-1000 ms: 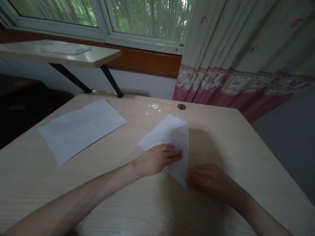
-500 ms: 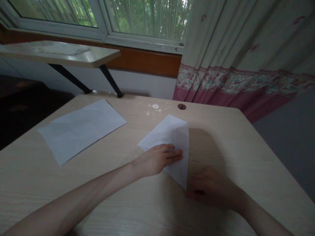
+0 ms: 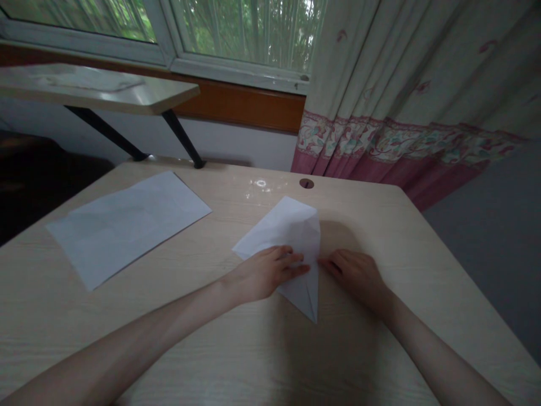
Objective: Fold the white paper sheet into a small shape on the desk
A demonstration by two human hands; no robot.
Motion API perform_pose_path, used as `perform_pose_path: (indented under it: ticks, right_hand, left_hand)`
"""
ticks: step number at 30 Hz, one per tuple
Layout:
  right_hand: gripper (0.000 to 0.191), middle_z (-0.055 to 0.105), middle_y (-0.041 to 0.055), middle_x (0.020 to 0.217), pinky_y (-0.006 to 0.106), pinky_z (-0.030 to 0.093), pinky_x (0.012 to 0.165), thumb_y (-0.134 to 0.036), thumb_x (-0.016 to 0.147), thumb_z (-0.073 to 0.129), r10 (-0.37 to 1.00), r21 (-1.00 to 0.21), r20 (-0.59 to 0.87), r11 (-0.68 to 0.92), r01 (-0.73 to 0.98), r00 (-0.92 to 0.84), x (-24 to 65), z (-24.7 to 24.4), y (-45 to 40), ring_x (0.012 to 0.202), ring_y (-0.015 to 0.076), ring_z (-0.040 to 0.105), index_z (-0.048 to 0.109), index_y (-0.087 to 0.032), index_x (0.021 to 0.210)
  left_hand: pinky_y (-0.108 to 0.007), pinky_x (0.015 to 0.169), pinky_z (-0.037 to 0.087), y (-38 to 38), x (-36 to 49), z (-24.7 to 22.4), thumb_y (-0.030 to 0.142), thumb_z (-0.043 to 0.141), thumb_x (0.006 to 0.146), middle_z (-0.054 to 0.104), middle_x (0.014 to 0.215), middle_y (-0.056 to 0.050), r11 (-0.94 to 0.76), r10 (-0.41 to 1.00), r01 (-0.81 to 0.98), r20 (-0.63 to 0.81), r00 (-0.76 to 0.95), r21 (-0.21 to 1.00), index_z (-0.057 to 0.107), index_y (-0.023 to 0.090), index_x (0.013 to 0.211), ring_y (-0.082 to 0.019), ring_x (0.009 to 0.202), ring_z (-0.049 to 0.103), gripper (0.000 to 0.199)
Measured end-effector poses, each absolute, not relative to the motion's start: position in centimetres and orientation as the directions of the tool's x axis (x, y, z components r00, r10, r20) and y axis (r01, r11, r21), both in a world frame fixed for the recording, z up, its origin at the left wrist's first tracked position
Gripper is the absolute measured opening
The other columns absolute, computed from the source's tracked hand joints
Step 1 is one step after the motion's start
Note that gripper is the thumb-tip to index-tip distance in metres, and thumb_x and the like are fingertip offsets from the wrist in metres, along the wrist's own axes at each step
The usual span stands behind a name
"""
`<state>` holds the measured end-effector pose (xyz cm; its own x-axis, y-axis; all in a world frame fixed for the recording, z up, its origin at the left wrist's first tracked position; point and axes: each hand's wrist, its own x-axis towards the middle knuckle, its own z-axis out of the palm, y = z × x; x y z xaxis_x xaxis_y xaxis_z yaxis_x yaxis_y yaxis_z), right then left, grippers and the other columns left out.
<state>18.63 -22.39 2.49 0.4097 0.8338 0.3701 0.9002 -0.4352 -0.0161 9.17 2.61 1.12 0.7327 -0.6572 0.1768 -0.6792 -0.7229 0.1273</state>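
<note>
The pale wood-grain counter [image 3: 211, 366] fills most of the view and carries both papers. Beyond its far right side hangs a floral curtain [image 3: 406, 73] with a pink lower band; next to it is a window [image 3: 249, 34] with greenery outside. A raised shelf [image 3: 169, 93] on dark supports stands at the far left. Below the shelf, a larger white sheet [image 3: 131, 225] lies flat on the counter, well apart from both hands. The smaller folded paper [image 3: 291, 223] lies near the middle, its narrow tip pointing toward the person and its long side facing right. The left hand [image 3: 262, 275] rests on this paper, fingers [image 3: 296, 273] extended and slightly spread, apparently steadying it without grasping. The right hand [image 3: 359, 276] is at the paper's right edge, its fingers [image 3: 332, 262] gathered narrowly; whether they pinch the paper or only touch it cannot be told. This hand has shifted from beside the near tip to a point farther up the long side, while the left hand has kept its place; the change suggests that attention has passed from the tip to the edge of the fold. A thin crease line now shows near the tip, where the layers may not be fully flattened. A small brown disc [image 3: 306, 183] is set in the counter beyond the folded paper.
</note>
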Motion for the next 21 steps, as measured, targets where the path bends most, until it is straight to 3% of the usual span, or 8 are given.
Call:
perform_pose_path:
  ticks: [7, 21]
  right_hand:
    - [0.039, 0.062, 0.0028, 0.066, 0.028, 0.03, 0.057, -0.032, 0.103, 0.04, 0.842, 0.037, 0.368, -0.436, 0.899, 0.393, 18.77, 2.31, -22.68, 0.059, 0.0151, 0.056, 0.059, -0.017, 0.073]
    - [0.038, 0.062, 0.0027, 0.068, 0.028, 0.031, 0.057, -0.032, 0.104, 0.037, 0.855, 0.033, 0.336, -0.431, 0.902, 0.396, 19.19, 2.08, -23.01, 0.06, 0.015, 0.056, 0.058, -0.017, 0.076]
  left_hand:
    - [-0.036, 0.101, 0.041, 2.43, 9.03, 1.9, 0.003, 0.042, 0.088, 0.051, 0.136, -0.005, -0.74, -0.643, -0.66, 0.155, 0.75, 0.13, 0.043, 0.024, 0.139, -0.025, 0.123, 0.044, 0.055]
    - [-0.034, 0.101, 0.039, 2.21, 8.95, 2.18, 0.006, 0.044, 0.09, 0.05, 0.135, -0.004, -0.757, -0.637, -0.647, 0.115, 0.762, 0.093, 0.043, 0.024, 0.14, -0.024, 0.12, 0.044, 0.053]
